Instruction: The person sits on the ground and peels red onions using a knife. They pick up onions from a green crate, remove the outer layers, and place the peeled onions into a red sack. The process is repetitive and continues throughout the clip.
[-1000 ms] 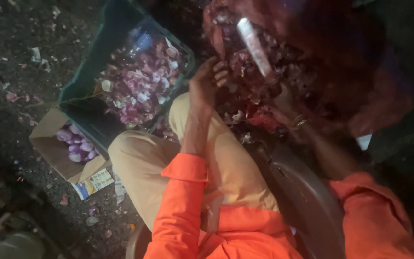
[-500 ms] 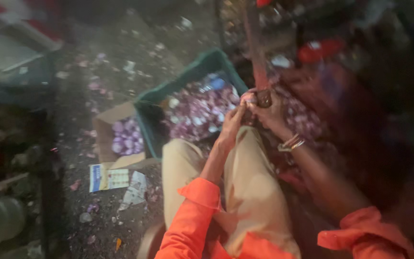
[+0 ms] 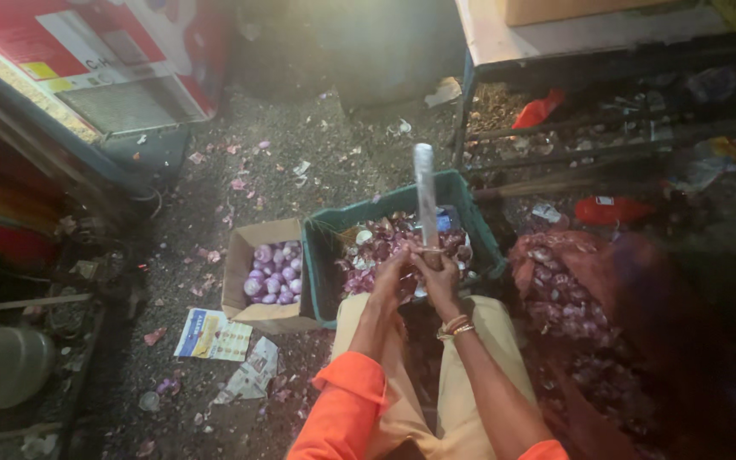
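So a second ago my left hand was off by the crate alone; now both hands meet at the knife, blade pointing 12 o'clock over the green crate of onion skins. Right hand fingers wrap the handle, left fingers pinch something small, probably an onion, can't tell. Peeled onions sit in the cardboard box at 9 o'clock.

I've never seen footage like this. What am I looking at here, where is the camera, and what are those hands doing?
There is no machine here: a person wears a camera on the head, so this one view looks down past orange sleeves at their own two hands. The left hand and right hand meet at the base of a long knife that points up and away; exactly who grips what is hard to tell. Beyond them on the dirty ground stands a green crate full of onion peels, and beside it a cardboard box of peeled purple onions. A red mesh sack of onions lies at the right.
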